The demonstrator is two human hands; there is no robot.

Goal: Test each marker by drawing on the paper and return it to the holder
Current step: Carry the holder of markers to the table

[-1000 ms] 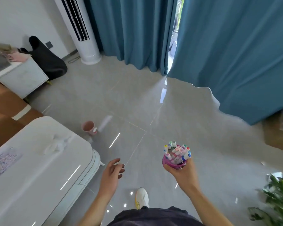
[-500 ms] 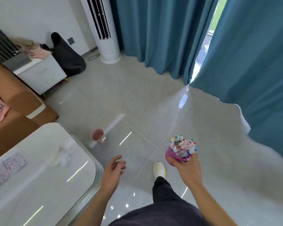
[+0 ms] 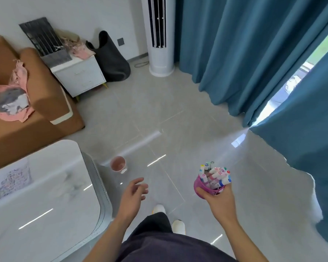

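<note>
1. Your right hand gripped the pink holder from below, with the markers standing in it.
2. Your left hand hung empty, fingers loosely curled, right of the table.
3. The paper lay at the table's left.

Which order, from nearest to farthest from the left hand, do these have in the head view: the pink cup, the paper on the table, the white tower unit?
1. pink cup, on the floor just ahead of the left hand.
2. paper, far to the left on the white table.
3. white tower unit, standing across the room at the back.
</note>
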